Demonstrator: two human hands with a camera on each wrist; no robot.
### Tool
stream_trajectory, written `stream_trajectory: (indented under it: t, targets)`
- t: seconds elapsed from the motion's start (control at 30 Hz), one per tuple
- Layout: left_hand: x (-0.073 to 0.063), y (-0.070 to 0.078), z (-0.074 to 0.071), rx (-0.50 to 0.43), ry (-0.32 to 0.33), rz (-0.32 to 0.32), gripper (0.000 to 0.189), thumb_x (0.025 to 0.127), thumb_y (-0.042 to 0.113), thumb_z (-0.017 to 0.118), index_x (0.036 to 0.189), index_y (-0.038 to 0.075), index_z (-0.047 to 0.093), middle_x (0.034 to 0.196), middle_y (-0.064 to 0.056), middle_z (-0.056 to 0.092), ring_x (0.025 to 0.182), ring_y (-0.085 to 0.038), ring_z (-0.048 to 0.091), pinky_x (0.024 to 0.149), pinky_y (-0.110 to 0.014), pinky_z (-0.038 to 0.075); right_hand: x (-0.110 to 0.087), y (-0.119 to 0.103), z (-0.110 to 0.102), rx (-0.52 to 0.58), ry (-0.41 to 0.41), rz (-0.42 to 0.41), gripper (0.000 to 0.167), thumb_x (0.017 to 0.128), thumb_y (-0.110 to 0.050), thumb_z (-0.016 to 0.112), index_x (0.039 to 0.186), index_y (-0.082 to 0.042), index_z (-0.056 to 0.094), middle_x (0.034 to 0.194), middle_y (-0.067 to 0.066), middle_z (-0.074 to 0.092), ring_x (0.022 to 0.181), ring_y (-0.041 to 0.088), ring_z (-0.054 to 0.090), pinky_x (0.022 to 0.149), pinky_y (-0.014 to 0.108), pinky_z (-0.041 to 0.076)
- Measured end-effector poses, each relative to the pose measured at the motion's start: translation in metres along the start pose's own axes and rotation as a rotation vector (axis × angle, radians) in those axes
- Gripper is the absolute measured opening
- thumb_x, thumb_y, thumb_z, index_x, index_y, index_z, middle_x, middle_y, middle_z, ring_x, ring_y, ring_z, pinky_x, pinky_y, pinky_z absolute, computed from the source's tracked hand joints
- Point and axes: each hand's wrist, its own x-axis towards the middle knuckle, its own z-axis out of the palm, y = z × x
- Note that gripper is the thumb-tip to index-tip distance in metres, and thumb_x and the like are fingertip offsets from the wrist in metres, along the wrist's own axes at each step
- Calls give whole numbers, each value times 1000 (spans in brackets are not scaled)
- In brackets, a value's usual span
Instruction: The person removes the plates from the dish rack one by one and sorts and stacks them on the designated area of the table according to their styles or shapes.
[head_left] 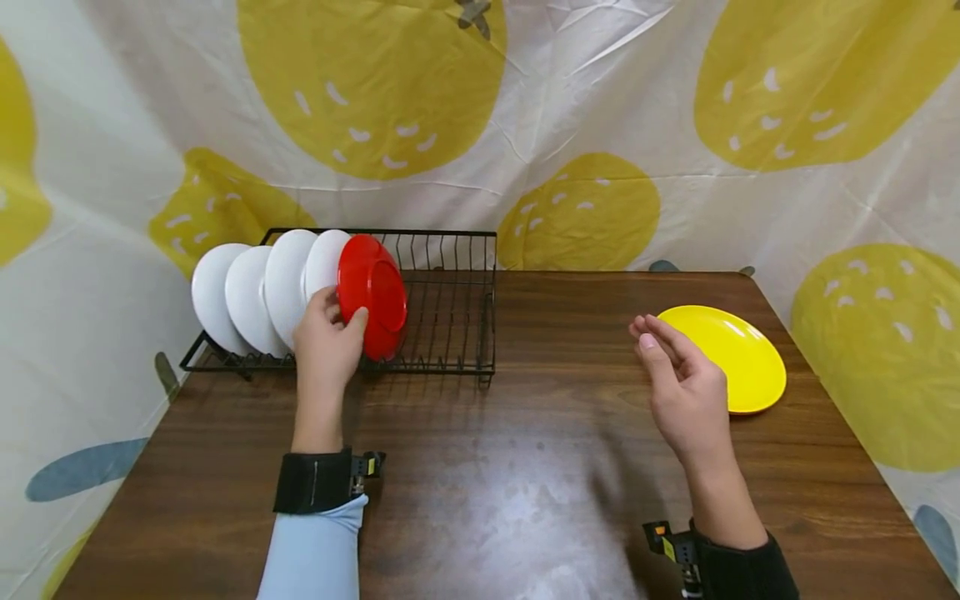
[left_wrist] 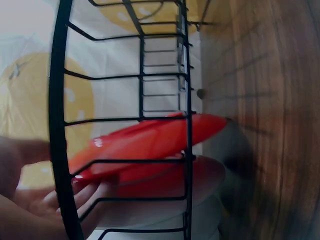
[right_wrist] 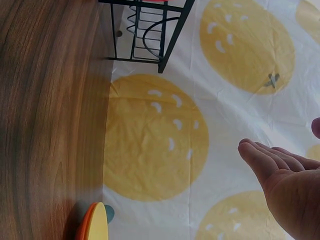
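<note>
My left hand (head_left: 326, 342) holds a red plate (head_left: 386, 292) by its near-left edge, thumb on the face toward the right. The plate stands on edge in a black wire dish rack (head_left: 450, 372), right of several white plates (head_left: 213, 292). In the left wrist view, the red plate (left_wrist: 145, 142) leans behind the rack's wires, with my fingers at its upper edge. My right hand (head_left: 686, 396) is raised over the table, holding nothing, its fingers fairly straight. Just beyond it lies a yellow plate (head_left: 742, 358); the right wrist view shows an orange edge (right_wrist: 85, 227) beneath the yellow one.
The brown wooden table (head_left: 540, 467) extends in front of the rack and between my hands. Behind it hangs a pale cloth (head_left: 555, 100) printed with yellow fruit shapes. The rack's right half shows bare wires.
</note>
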Motion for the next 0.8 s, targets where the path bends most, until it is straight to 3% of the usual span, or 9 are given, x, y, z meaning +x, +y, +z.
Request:
stream_trajectory:
  t: [0.07,0.13,0.27,0.37,0.5,0.57,0.7,0.8]
  targets:
    - [3,1,-1,114,-110,-22,53,107,23,60,153,-2,50,143,-27,66,125,-41,69,104,-54,62,0,1,-1,-1,-3,7,49,111,-29,57,152,-2,56,146,18,67,122,-10,66,101,8,52]
    - [6,1,-2,190,-176,-26,50,108,24,58,150,-5,53,140,-28,68,123,-42,71,100,-55,63,0,1,-2,1,-5,14,49,111,-30,57,151,-1,57,146,18,67,120,-11,66,101,8,52]
    - [8,4,-3,199,-199,-35,47,109,21,57,147,-6,57,137,-28,69,120,-41,72,94,-50,64,0,2,-3,-8,-6,21,49,111,-30,57,151,-1,57,145,18,68,118,-13,65,100,7,52]
    - [8,4,-2,185,-177,-33,45,109,22,58,145,-6,59,134,-27,71,114,-39,73,86,-43,64,1,4,-3,-9,-8,33,49,111,-29,57,151,0,57,146,18,67,116,-15,65,99,6,52]
    - [7,3,-2,156,-81,3,34,107,20,61,129,-5,69,114,-25,77,94,-33,71,68,-29,57,2,5,-4,-2,-24,57,51,111,-30,57,152,-1,55,148,19,65,116,-15,65,98,6,52]
    - [6,4,-3,124,-35,22,29,107,19,62,122,-4,72,105,-24,77,86,-31,68,62,-24,53,2,5,-5,-5,-29,65,52,111,-33,56,153,-1,55,149,19,65,121,-9,67,99,8,52]
    - [2,7,-7,31,22,44,25,106,17,64,119,-3,73,100,-22,77,83,-26,65,57,-19,52,1,5,-5,-14,-34,79,55,111,-36,56,153,-1,55,149,17,65,128,2,68,100,12,53]
    - [-1,12,-9,-39,69,80,23,105,17,66,116,-2,75,84,-18,71,73,-21,57,53,-19,48,1,5,-5,-16,-42,93,56,111,-38,55,153,0,54,150,17,65,129,3,68,101,13,53]
